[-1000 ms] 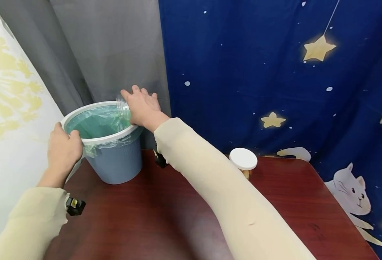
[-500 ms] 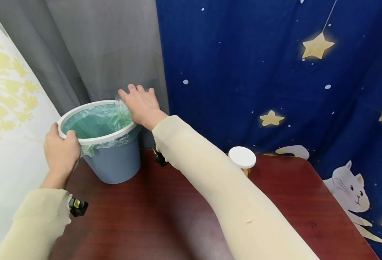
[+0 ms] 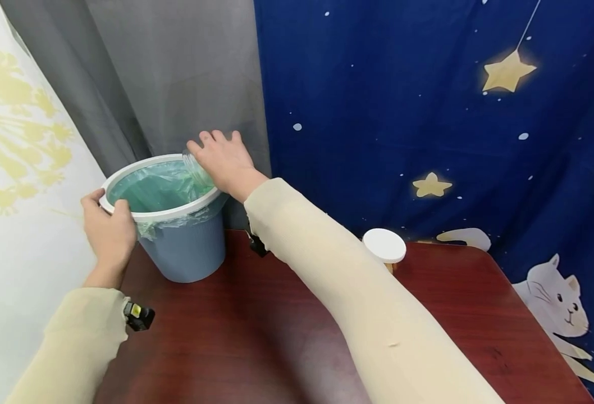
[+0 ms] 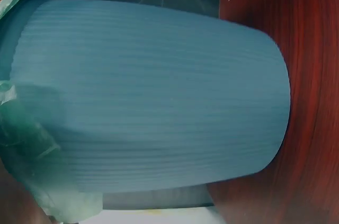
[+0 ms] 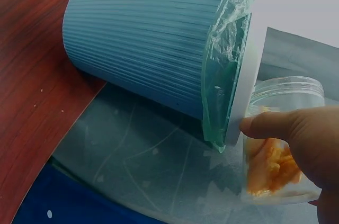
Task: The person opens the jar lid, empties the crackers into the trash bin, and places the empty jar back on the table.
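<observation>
A blue ribbed trash bin (image 3: 188,252) stands on the table, its white rim lined with a thin green plastic bag (image 5: 225,44). On the near left side of the rim, my left hand (image 3: 110,227) grips with the thumb over the top. My right hand (image 3: 223,160) holds a clear jar (image 3: 196,171) at the opposite side of the rim. The jar lies tilted on its side, its threaded mouth facing into the bin. Orange-brown pieces of what looks like food (image 5: 273,168) sit inside it. My right thumb overlaps the bin's rim in the right wrist view.
A second jar with a white lid (image 3: 384,245) stands near the table's back edge, partly hidden by my right sleeve. Grey and blue star-patterned curtains (image 3: 347,112) hang behind the dark red table (image 3: 256,336). White patterned cloth (image 3: 24,235) hangs at the left.
The head view shifts slightly. The jar's tilt at the rim changes a little; both hands keep their holds, and the bin stays in place.
</observation>
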